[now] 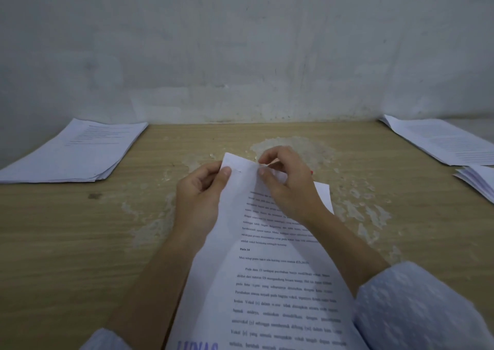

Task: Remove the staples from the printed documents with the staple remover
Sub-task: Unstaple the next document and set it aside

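Observation:
A printed document (270,277) slopes up from the bottom middle of the head view, its top corner raised above the wooden table (80,229). My left hand (199,191) pinches that corner from the left, thumb on top. A small staple (238,171) shows just right of the thumb. My right hand (286,181) pinches the paper's top edge between thumb and forefinger, right of the staple. A tiny red tip (312,172) peeks out behind my right hand; I cannot tell what it is. The staple remover is hidden or out of view.
A stack of printed sheets (77,151) lies at the table's far left. Another stack (441,141) lies at the far right, with a further pile (478,181) just in front of it. A grey wall (240,50) closes the table's back edge. The tabletop's veneer is worn in patches.

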A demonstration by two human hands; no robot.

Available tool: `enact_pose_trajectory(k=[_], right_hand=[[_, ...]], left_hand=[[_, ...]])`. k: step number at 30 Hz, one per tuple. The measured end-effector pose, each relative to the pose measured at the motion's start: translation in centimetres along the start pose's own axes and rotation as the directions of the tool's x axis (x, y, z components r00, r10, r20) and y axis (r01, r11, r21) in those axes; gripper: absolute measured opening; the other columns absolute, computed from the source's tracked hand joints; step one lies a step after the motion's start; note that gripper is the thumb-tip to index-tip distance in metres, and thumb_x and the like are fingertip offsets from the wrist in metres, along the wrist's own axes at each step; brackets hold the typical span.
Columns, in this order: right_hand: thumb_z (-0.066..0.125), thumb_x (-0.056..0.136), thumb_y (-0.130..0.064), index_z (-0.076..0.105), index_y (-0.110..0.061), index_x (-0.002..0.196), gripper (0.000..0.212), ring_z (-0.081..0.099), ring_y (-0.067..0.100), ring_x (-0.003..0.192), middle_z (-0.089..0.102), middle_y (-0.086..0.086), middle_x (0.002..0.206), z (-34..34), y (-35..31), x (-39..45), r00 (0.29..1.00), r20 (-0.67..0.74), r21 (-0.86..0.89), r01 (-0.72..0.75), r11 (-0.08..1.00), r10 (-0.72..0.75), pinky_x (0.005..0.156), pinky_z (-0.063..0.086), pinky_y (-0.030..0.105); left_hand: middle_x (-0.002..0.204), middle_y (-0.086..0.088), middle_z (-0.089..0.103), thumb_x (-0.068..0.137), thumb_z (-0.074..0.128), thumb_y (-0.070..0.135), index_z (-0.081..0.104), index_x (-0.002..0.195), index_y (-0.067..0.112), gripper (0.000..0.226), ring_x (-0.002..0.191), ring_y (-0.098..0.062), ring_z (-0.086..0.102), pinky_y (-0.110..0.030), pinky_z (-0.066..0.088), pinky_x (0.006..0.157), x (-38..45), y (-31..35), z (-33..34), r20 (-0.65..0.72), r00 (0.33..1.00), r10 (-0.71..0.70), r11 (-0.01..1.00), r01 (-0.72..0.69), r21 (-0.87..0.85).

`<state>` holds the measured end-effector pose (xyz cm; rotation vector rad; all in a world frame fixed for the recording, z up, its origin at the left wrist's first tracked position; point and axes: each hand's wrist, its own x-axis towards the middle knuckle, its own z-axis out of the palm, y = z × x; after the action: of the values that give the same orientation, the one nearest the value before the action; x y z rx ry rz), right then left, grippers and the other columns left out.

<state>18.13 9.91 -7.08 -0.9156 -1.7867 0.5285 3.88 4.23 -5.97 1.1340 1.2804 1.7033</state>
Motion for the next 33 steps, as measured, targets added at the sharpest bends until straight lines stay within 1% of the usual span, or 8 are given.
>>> enact_pose_trajectory(k=[4, 7, 12, 15, 20, 23, 27, 33], right_hand=[[0.054, 0.086, -0.013, 0.063, -0.011, 0.098, 0.015, 0.051, -0.006, 0.086, 0.057, -0.015, 0.091, 0.1, 0.3, 0.0, 0.996, 0.023, -0.072, 0.087, 0.994, -0.086, 0.081, 0.038, 0.007], [0.052, 0.087, -0.019, 0.064, -0.012, 0.105, 0.022, 0.053, 0.000, 0.091, 0.060, -0.010, 0.097, 0.1, 0.4, -0.1, 0.993, 0.058, -0.108, 0.109, 0.988, -0.103, 0.085, 0.038, 0.010], [0.055, 0.086, -0.018, 0.065, -0.010, 0.102, 0.020, 0.060, 0.019, 0.089, 0.066, 0.003, 0.097, 0.1, 0.2, 0.0, 0.980, -0.010, -0.165, 0.196, 0.967, -0.200, 0.083, 0.049, 0.044], [0.053, 0.085, -0.022, 0.065, -0.009, 0.100, 0.023, 0.061, 0.021, 0.088, 0.066, 0.003, 0.096, 0.2, 0.0, 0.1, 0.961, -0.033, -0.179, 0.264, 0.948, -0.274, 0.078, 0.049, 0.053], [0.054, 0.084, -0.018, 0.067, -0.008, 0.096, 0.021, 0.060, 0.019, 0.082, 0.067, 0.004, 0.090, 0.1, 0.0, 0.2, 0.916, -0.058, -0.298, 0.363, 0.883, -0.397, 0.069, 0.047, 0.046], [0.057, 0.082, -0.015, 0.068, -0.009, 0.095, 0.018, 0.054, 0.013, 0.085, 0.067, 0.003, 0.089, 0.3, 0.1, 0.1, 0.884, -0.079, -0.371, 0.403, 0.836, -0.461, 0.069, 0.041, 0.038], [0.059, 0.081, -0.012, 0.068, -0.009, 0.095, 0.017, 0.053, 0.013, 0.084, 0.067, 0.003, 0.088, 0.3, 0.1, 0.2, 0.855, -0.086, -0.413, 0.437, 0.799, -0.512, 0.067, 0.038, 0.039], [0.056, 0.082, -0.015, 0.068, -0.009, 0.096, 0.019, 0.054, 0.013, 0.084, 0.067, 0.003, 0.088, 0.2, 0.0, 0.2, 0.861, -0.077, -0.417, 0.430, 0.800, -0.503, 0.067, 0.038, 0.037]], left_hand=[[0.074, 0.008, 0.074, 0.086, 0.061, 0.013, 0.069, 0.088, 0.021, 0.011, 0.066, -0.005, 0.068, -0.018, 0.055, 0.060, 0.3, 0.3, -0.4, 0.029, 0.988, -0.150, 0.984, 0.152, -0.094], [0.092, -0.005, 0.074, 0.086, 0.061, 0.015, 0.070, 0.101, 0.013, 0.017, 0.080, -0.018, 0.068, -0.029, 0.056, 0.070, 0.7, 0.6, -1.0, 0.057, 0.973, -0.223, 0.967, 0.228, -0.110], [0.098, -0.006, 0.073, 0.087, 0.060, 0.016, 0.068, 0.105, 0.017, 0.019, 0.090, -0.025, 0.068, -0.040, 0.055, 0.081, 0.7, 1.0, -1.3, 0.074, 0.965, -0.250, 0.963, 0.256, -0.085], [0.099, -0.007, 0.073, 0.088, 0.059, 0.015, 0.068, 0.105, 0.016, 0.019, 0.091, -0.027, 0.068, -0.043, 0.054, 0.084, 0.7, 1.0, -1.3, 0.070, 0.966, -0.248, 0.963, 0.254, -0.089], [0.102, -0.013, 0.071, 0.088, 0.058, 0.012, 0.067, 0.103, 0.010, 0.018, 0.088, -0.027, 0.065, -0.046, 0.050, 0.088, 0.7, 0.7, -1.2, 0.080, 0.957, -0.278, 0.946, 0.287, -0.148], [0.097, -0.010, 0.072, 0.089, 0.056, 0.013, 0.068, 0.102, 0.010, 0.017, 0.084, -0.024, 0.064, -0.040, 0.052, 0.080, 0.9, 0.5, -1.3, 0.096, 0.956, -0.276, 0.946, 0.288, -0.150], [0.097, -0.009, 0.072, 0.090, 0.055, 0.012, 0.067, 0.104, 0.010, 0.019, 0.082, -0.020, 0.064, -0.032, 0.053, 0.071, 1.0, 0.5, -1.3, 0.115, 0.959, -0.259, 0.952, 0.273, -0.136], [0.105, -0.016, 0.069, 0.090, 0.055, 0.013, 0.068, 0.104, 0.008, 0.020, 0.093, -0.030, 0.064, -0.047, 0.049, 0.090, 1.1, 0.4, -1.4, 0.128, 0.952, -0.279, 0.946, 0.295, -0.135]])
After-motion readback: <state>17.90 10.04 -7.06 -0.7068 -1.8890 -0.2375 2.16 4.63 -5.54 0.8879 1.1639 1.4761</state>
